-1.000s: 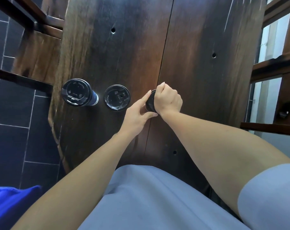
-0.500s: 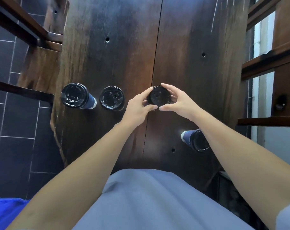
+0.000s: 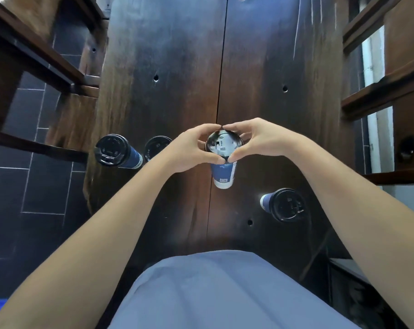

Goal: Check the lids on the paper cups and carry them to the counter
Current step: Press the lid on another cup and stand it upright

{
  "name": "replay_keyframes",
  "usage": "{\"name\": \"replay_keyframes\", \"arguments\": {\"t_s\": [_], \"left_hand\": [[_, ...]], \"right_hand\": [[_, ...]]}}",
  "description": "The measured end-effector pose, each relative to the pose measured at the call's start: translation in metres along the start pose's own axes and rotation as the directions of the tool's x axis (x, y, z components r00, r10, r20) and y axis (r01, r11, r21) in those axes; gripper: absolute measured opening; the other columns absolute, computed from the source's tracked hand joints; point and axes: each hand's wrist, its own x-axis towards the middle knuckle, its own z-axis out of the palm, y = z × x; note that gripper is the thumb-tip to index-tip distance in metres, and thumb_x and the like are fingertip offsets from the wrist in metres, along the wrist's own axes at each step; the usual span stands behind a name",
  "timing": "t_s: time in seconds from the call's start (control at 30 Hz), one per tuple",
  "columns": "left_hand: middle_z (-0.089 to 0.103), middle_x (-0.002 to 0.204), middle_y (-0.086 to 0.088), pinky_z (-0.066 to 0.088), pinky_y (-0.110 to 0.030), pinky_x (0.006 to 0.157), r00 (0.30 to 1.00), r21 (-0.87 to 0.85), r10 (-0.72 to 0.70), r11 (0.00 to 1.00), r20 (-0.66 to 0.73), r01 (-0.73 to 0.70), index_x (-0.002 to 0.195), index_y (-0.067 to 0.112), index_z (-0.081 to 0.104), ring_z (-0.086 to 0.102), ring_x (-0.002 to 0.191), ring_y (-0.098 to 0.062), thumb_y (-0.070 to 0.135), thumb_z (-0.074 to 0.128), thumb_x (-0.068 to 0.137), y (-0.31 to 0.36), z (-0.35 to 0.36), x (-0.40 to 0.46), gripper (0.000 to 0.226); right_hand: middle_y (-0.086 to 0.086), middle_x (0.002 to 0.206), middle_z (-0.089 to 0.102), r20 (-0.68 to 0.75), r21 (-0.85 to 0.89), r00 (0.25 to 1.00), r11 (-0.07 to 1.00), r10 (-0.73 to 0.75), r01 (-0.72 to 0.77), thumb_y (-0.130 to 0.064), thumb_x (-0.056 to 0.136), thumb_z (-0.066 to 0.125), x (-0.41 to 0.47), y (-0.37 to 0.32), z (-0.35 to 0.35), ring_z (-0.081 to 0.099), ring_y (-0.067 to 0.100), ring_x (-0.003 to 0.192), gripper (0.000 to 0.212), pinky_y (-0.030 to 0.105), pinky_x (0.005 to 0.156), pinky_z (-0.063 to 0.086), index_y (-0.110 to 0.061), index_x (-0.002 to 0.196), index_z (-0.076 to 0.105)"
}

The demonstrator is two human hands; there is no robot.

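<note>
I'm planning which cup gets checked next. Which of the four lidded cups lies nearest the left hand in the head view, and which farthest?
1. Centre cup, held at its lid by the left hand and the right hand.
2. Middle-left cup, just left of that hand.
3. Far-left cup, near the table's left edge.
4. Right cup, beyond the right forearm.

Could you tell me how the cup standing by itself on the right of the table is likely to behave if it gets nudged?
The cup on the right looks tall and tapers to a narrow base, so it probably tips rather than slides. On its side it would likely roll in a curve. Its black lid appears seated, which may limit spills. How full it is cannot be seen.
</note>
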Motion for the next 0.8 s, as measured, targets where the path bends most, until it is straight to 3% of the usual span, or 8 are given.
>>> {"name": "replay_keyframes", "arguments": {"t_s": [0.1, 0.17, 0.23, 0.3, 0.37, 0.47, 0.63, 0.8], "left_hand": [[0.059, 0.138, 0.015, 0.055, -0.013, 0.09, 0.987, 0.076, 0.06, 0.995, 0.149, -0.072, 0.155, 0.037, 0.047, 0.063, 0.119, -0.005, 0.02, 0.094, 0.081, 0.013, -0.003, -0.013, 0.09], [0.052, 0.132, 0.019, 0.051, -0.009, 0.089, 0.977, 0.155, 0.063, 0.983, 0.202, -0.096, 0.152, 0.05, 0.044, 0.058, 0.121, -0.004, 0.03, 0.093, 0.08, 0.017, -0.002, -0.023, 0.089], [0.049, 0.122, 0.021, 0.048, -0.005, 0.083, 0.977, 0.2, 0.065, 0.974, 0.203, -0.106, 0.148, 0.059, 0.044, 0.058, 0.117, -0.001, 0.037, 0.092, 0.08, 0.019, -0.002, -0.036, 0.087], [0.048, 0.121, 0.016, 0.051, -0.012, 0.087, 0.983, 0.183, 0.07, 0.978, 0.168, -0.101, 0.145, 0.062, 0.048, 0.061, 0.114, -0.004, 0.041, 0.089, 0.077, 0.018, -0.002, -0.049, 0.082], [0.048, 0.124, 0.008, 0.062, -0.024, 0.085, 0.991, 0.087, 0.061, 0.994, 0.116, -0.071, 0.138, 0.064, 0.053, 0.067, 0.111, -0.014, 0.04, 0.085, 0.074, 0.017, -0.003, -0.063, 0.075], [0.05, 0.128, -0.002, 0.069, -0.041, 0.077, 0.994, -0.07, 0.09, 0.994, 0.054, -0.087, 0.139, 0.051, 0.057, 0.07, 0.11, -0.027, 0.031, 0.085, 0.072, 0.013, -0.003, -0.083, 0.075], [0.064, 0.114, 0.011, 0.067, -0.058, 0.079, 0.992, -0.505, 0.108, 0.854, -0.067, -0.127, 0.138, 0.036, 0.056, 0.072, 0.118, -0.031, 0.014, 0.083, 0.078, 0.002, 0.007, -0.113, 0.07], [0.068, 0.123, 0.008, 0.063, -0.067, 0.084, 0.989, -0.646, 0.078, 0.75, -0.124, -0.14, 0.13, 0.042, 0.059, 0.063, 0.132, -0.038, 0.018, 0.085, 0.078, -0.005, 0.018, -0.13, 0.063]], "right_hand": [[-0.013, 0.13, 0.065, 0.032, -0.075, 0.999, 0.997, 0.002, 0.001, -0.033, 0.072, 0.094, -0.014, -0.016, -0.001, 0.067, 0.005, 0.11, 0.105, 0.012, 0.08, 0.052, -0.028, 0.159, 0.035], [-0.014, 0.128, 0.06, 0.032, -0.089, 0.999, 0.996, 0.006, -0.003, -0.037, 0.068, 0.096, -0.024, -0.021, 0.004, 0.065, 0.005, 0.111, 0.122, 0.01, 0.079, 0.049, -0.033, 0.163, 0.019], [-0.012, 0.132, 0.061, 0.041, -0.055, 0.999, 0.998, -0.005, 0.007, -0.039, 0.069, 0.095, -0.034, -0.022, 0.012, 0.064, 0.006, 0.116, 0.121, 0.014, 0.086, 0.048, -0.034, 0.163, 0.018], [-0.01, 0.141, 0.06, 0.034, -0.005, 0.999, 1.0, 0.002, -0.002, -0.04, 0.072, 0.093, -0.046, -0.02, 0.02, 0.059, 0.006, 0.125, 0.11, 0.019, 0.094, 0.047, -0.033, 0.161, 0.027], [-0.01, 0.149, 0.055, -0.02, 0.039, 0.999, 0.999, 0.027, -0.026, -0.043, 0.075, 0.091, -0.061, -0.014, 0.029, 0.052, 0.006, 0.133, 0.1, 0.029, 0.105, 0.046, -0.035, 0.157, 0.035], [-0.012, 0.154, 0.05, -0.117, 0.15, 0.993, 0.989, 0.03, -0.012, -0.042, 0.076, 0.091, -0.083, 0.0, 0.047, 0.046, 0.006, 0.139, 0.091, 0.038, 0.113, 0.044, -0.039, 0.153, 0.042], [-0.012, 0.129, 0.061, -0.183, 0.444, 0.983, 0.892, 0.0, 0.082, -0.038, 0.073, 0.084, -0.108, 0.01, 0.069, 0.06, 0.006, 0.12, 0.069, 0.022, 0.079, 0.059, -0.045, 0.136, 0.056], [-0.008, 0.129, 0.067, -0.341, 0.552, 0.937, 0.79, -0.079, 0.268, -0.023, 0.078, 0.086, -0.128, 0.01, 0.066, 0.064, 0.011, 0.121, 0.065, 0.026, 0.085, 0.06, -0.039, 0.136, 0.062]]}}
